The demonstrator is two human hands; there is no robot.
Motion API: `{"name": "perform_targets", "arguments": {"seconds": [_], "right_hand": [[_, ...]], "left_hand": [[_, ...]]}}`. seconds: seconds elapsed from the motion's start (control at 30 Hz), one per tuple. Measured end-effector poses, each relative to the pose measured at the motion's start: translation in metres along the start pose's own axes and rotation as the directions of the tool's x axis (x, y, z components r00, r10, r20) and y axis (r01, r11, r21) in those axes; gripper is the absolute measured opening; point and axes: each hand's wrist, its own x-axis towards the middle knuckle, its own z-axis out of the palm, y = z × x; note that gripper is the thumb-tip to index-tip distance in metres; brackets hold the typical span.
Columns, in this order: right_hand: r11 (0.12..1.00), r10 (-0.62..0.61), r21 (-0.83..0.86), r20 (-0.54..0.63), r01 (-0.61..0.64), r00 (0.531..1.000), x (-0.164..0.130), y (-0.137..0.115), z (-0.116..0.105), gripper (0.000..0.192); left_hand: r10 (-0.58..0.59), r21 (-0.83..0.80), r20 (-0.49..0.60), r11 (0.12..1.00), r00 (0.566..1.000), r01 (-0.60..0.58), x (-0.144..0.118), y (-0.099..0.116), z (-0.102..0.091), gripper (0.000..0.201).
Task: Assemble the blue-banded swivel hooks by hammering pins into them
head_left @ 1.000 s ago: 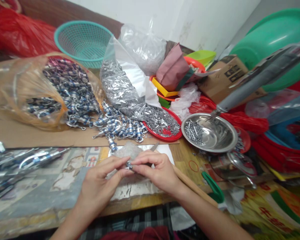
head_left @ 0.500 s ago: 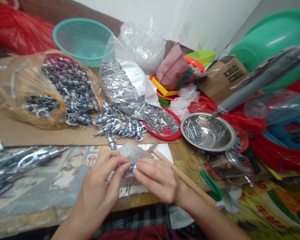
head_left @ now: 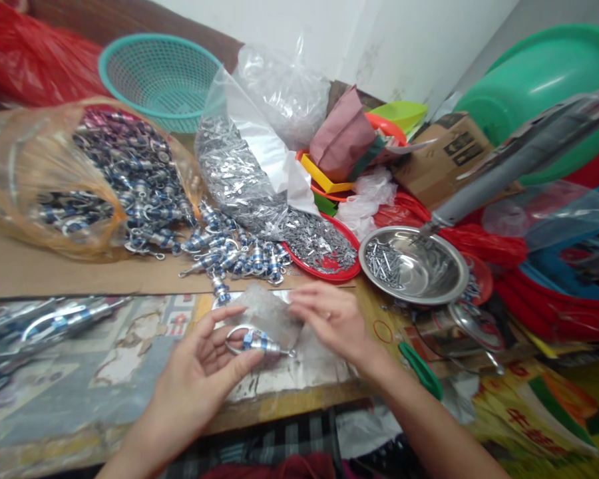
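My left hand (head_left: 207, 366) is curled around a small silver metal hook fitting with blue bands (head_left: 262, 343). The fitting has a curved hook at its left end and a small eye at its right end; my thumb lies along its lower side. Behind it, a clear, blocky slab (head_left: 272, 313) sits on the work surface. Beside the slab's right edge is my right hand (head_left: 329, 319), apart from the fitting, its fingers stretched out and somewhat blurred. I see nothing in it, though its underside is hidden.
Similar fittings (head_left: 254, 256) spill from an orange plastic bag (head_left: 10, 159). A red plate (head_left: 347, 266) of flat metal pieces and a steel bowl (head_left: 442, 273) with pins stand behind my right hand. A grey tool (head_left: 519, 159) hangs over the bowl. Long metal parts (head_left: 44, 339) lie left.
My hands have moved apart: the right went up and right off the fitting, which stays with the left hand and is now more visible. The wooden-handled tool under my right arm is now out of sight.
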Motion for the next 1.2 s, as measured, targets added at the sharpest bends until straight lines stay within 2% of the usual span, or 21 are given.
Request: {"name": "perform_targets", "arguments": {"seconds": [0.03,0.07,0.13,0.2,0.27,0.37,0.47,0.6,0.7,0.77,0.83,0.87,0.9,0.97,1.03,1.1,1.13,1.2], "right_hand": [[0.981,0.102,-0.162,-0.044,-0.108,0.994,0.008,0.018,-0.006,0.020],[0.914,0.215,-0.349,-0.014,-0.206,0.977,0.015,0.036,-0.012,0.024],[0.862,0.294,-0.441,0.032,-0.250,0.955,0.028,0.069,-0.019,0.025],[0.849,0.320,-0.475,0.112,-0.232,0.941,0.037,0.090,-0.019,0.025],[0.841,0.332,-0.498,0.169,-0.210,0.928,0.043,0.099,-0.014,0.027],[0.828,0.353,-0.520,0.188,-0.213,0.916,0.049,0.099,-0.005,0.029],[0.827,0.374,-0.507,0.172,-0.244,0.911,0.053,0.102,-0.004,0.027],[0.839,0.404,-0.440,0.113,-0.319,0.908,0.052,0.110,-0.015,0.019],[0.858,0.424,-0.341,0.043,-0.385,0.905,0.044,0.098,-0.021,0.019],[0.877,0.430,-0.251,0.034,-0.409,0.902,0.037,0.075,-0.020,0.022],[0.906,0.422,-0.080,0.120,-0.415,0.898,0.030,0.043,-0.016,0.022],[0.904,0.393,0.082,0.222,-0.419,0.892,0.028,0.026,-0.013,0.019],[0.885,0.347,0.204,0.312,-0.419,0.884,0.027,0.010,-0.009,0.015],[0.864,0.216,0.328,0.440,-0.381,0.871,0.026,-0.015,-0.003,0.006],[0.924,0.108,0.285,0.443,-0.254,0.890,0.025,-0.028,0.003,0.008],[0.978,-0.016,0.199,0.357,-0.059,0.934,0.022,-0.031,0.009,0.011],[0.985,-0.094,0.166,0.308,0.044,0.947,0.019,-0.030,0.011,0.012],[0.968,-0.249,0.106,0.239,0.230,0.938,0.012,-0.027,0.016,0.017]], "left_hand": [[-0.013,-0.013,0.010,1.000,1.000,0.013,0.001,0.000,0.001,0.058],[-0.025,-0.018,0.024,1.000,0.999,0.026,0.001,0.000,0.001,0.058],[-0.045,-0.021,0.056,0.999,0.997,0.046,0.003,0.001,0.001,0.056],[-0.070,-0.042,0.088,0.996,0.994,0.074,0.004,0.002,0.001,0.054],[-0.090,-0.075,0.103,0.992,0.991,0.098,0.006,0.002,0.000,0.052],[-0.103,-0.102,0.075,0.989,0.992,0.111,0.007,-0.001,-0.002,0.052],[-0.100,-0.114,0.032,0.988,0.994,0.103,0.009,-0.005,-0.004,0.052],[-0.096,-0.152,0.040,0.983,0.995,0.101,0.011,-0.007,-0.006,0.050],[-0.080,-0.174,0.049,0.981,0.996,0.088,0.012,-0.008,-0.007,0.049],[-0.075,-0.173,0.048,0.981,0.996,0.082,0.012,-0.009,-0.007,0.049],[-0.073,-0.167,0.053,0.983,0.996,0.081,0.012,-0.009,-0.008,0.050],[-0.074,-0.166,0.059,0.983,0.996,0.083,0.011,-0.008,-0.008,0.050],[-0.075,-0.165,0.065,0.983,0.995,0.085,0.011,-0.008,-0.008,0.049],[-0.076,-0.166,0.073,0.982,0.994,0.087,0.011,-0.006,-0.007,0.049],[-0.074,-0.167,0.071,0.982,0.995,0.085,0.010,-0.004,-0.006,0.049],[-0.068,-0.172,0.069,0.982,0.995,0.079,0.009,-0.003,-0.004,0.049],[-0.066,-0.175,0.065,0.982,0.996,0.077,0.009,-0.002,-0.004,0.049],[-0.067,-0.185,0.054,0.980,0.996,0.076,0.009,-0.001,-0.003,0.050]]}}
